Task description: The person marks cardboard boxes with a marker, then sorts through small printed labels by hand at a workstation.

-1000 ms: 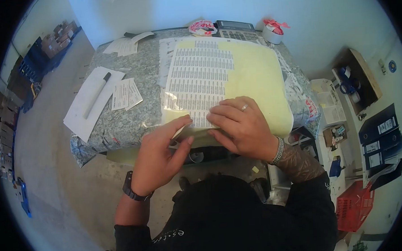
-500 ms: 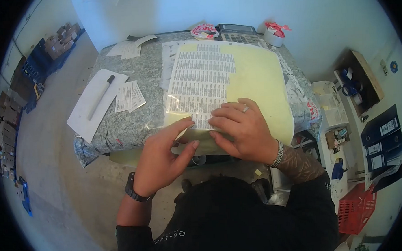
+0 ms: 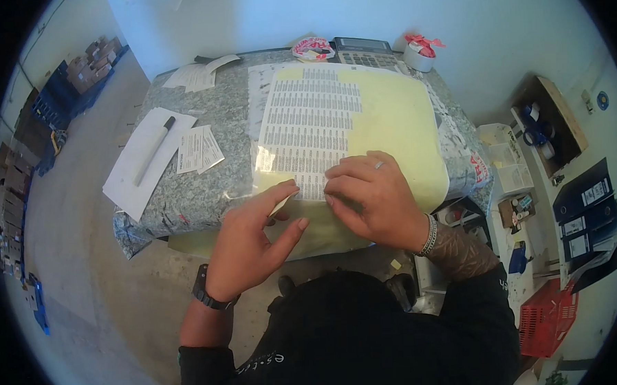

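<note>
A large yellow-backed label sheet [image 3: 395, 120] lies over the near part of the table, bearing rows of small printed white labels [image 3: 312, 116]. Its lower part hangs past the table's front edge. My left hand [image 3: 252, 240] is at the sheet's lower left; the index finger lies over a bent, pale edge and the other fingers curl beneath, while the thumb stands apart. My right hand [image 3: 378, 200] has thumb and index finger closed together at the lowest labels, its other fingers bent over the sheet. Exactly what lies between those fingertips is hidden.
Left on the table are a marker [image 3: 154, 151] on white paper [image 3: 125, 180] and small printed cards [image 3: 200, 149]. Along the back stand a calculator [image 3: 364, 52], a tape roll [image 3: 312, 49] and a white roll [image 3: 420, 58]. A red basket [image 3: 548, 320] and shelving are at right.
The sheet's lower part has dropped flatter over the table edge, covering the gap below. My right thumb has drawn up towards the index finger. My left hand has barely moved.
</note>
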`<state>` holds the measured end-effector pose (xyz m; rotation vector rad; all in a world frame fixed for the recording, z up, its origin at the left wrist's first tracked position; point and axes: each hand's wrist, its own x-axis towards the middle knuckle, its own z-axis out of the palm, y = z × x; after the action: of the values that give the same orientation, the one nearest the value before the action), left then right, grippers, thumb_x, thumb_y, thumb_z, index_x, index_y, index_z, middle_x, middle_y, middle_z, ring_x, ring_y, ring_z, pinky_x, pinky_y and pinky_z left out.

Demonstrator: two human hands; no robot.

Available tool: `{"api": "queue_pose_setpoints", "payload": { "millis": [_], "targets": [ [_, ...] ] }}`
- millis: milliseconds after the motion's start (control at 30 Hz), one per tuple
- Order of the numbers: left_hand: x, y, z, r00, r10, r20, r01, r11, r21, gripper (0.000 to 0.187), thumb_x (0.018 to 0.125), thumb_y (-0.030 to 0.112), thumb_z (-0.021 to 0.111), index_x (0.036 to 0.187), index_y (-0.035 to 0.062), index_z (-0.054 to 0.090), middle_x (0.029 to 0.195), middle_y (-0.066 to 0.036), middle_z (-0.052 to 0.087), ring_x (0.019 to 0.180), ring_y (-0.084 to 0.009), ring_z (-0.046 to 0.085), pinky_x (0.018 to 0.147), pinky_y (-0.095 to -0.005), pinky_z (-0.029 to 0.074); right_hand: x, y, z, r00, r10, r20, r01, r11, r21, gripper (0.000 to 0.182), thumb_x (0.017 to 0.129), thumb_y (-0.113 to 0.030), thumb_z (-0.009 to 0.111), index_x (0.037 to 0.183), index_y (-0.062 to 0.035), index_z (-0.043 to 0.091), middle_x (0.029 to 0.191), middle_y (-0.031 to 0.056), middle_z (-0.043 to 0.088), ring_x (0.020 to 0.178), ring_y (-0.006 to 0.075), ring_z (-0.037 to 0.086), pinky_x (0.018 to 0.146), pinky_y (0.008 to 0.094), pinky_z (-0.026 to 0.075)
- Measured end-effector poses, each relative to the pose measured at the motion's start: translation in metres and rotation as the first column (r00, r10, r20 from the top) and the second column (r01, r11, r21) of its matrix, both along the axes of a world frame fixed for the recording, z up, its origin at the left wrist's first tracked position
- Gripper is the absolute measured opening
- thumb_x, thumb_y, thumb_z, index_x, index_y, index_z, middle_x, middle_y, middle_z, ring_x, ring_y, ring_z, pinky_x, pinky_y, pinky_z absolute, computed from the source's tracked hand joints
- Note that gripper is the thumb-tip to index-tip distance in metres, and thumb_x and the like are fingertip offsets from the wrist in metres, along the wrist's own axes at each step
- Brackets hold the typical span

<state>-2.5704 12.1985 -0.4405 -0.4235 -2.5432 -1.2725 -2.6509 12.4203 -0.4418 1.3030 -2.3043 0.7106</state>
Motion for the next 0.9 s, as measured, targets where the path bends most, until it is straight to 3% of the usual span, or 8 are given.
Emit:
{"api": "queue_pose_setpoints", "payload": {
  "millis": [567,733,833,867,900],
  "targets": [
    [0.0002,-0.0006,0.0013,1.000,-0.005,0.017,0.005,1.000,-0.014,0.045,0.082,0.019,0.074,0.122,0.0027,0.061,0.107,-0.018,0.068,0.083,-0.0288,0.069,0.072,-0.0359,0.055,-0.0005,-0.0017,0.0029,0.999,0.044,-0.021,-0.044,0.999,0.022,0.015,0.080,-0.011,0.069,0.093,-0.0070,0.062,0.100,0.0064,0.063,0.095,0.0264,0.061,0.086,0.0405,0.042],
    [0.0008,0.0007,0.0016,1.000,-0.007,-0.003,0.007,0.999,-0.037,0.044,0.083,0.019,0.074,0.122,0.0022,0.061,0.108,-0.018,0.068,0.083,-0.0293,0.069,0.072,-0.0357,0.055,-0.0022,0.0001,0.0053,0.989,0.016,0.147,-0.002,0.996,-0.090,0.012,0.087,-0.008,0.063,0.097,-0.0032,0.062,0.097,0.0121,0.064,0.092,0.0312,0.062,0.083,0.0404,0.046],
    [-0.0007,-0.0020,-0.0037,1.000,-0.004,-0.009,0.004,1.000,0.008,0.041,0.086,0.018,0.072,0.122,0.0019,0.061,0.110,-0.019,0.067,0.083,-0.0283,0.069,0.073,-0.0357,0.055,-0.0008,0.0018,0.0090,0.962,-0.028,0.272,0.067,0.988,-0.136,0.012,0.089,-0.008,0.060,0.099,-0.0014,0.062,0.098,0.0135,0.066,0.093,0.0317,0.063,0.083,0.0390,0.048],
    [-0.0008,-0.0059,-0.0062,0.999,-0.005,0.051,0.000,0.996,0.090,0.039,0.088,0.019,0.070,0.122,0.0025,0.061,0.111,-0.019,0.067,0.085,-0.0279,0.070,0.074,-0.0356,0.056,-0.0007,0.0014,0.0086,0.962,-0.028,0.271,0.067,0.988,-0.136,0.012,0.089,-0.008,0.060,0.099,-0.0014,0.062,0.098,0.0135,0.066,0.093,0.0317,0.063,0.083,0.0390,0.048],
    [-0.0009,-0.0078,-0.0070,0.994,-0.012,0.109,-0.007,0.985,0.171,0.038,0.090,0.020,0.068,0.123,0.0031,0.061,0.112,-0.019,0.067,0.086,-0.0275,0.070,0.076,-0.0355,0.056,-0.0013,-0.0001,0.0074,0.978,-0.011,0.207,0.063,0.967,-0.246,0.014,0.089,-0.008,0.061,0.101,-0.0022,0.061,0.096,0.0128,0.065,0.089,0.0321,0.063,0.082,0.0397,0.047]
  ]
}}
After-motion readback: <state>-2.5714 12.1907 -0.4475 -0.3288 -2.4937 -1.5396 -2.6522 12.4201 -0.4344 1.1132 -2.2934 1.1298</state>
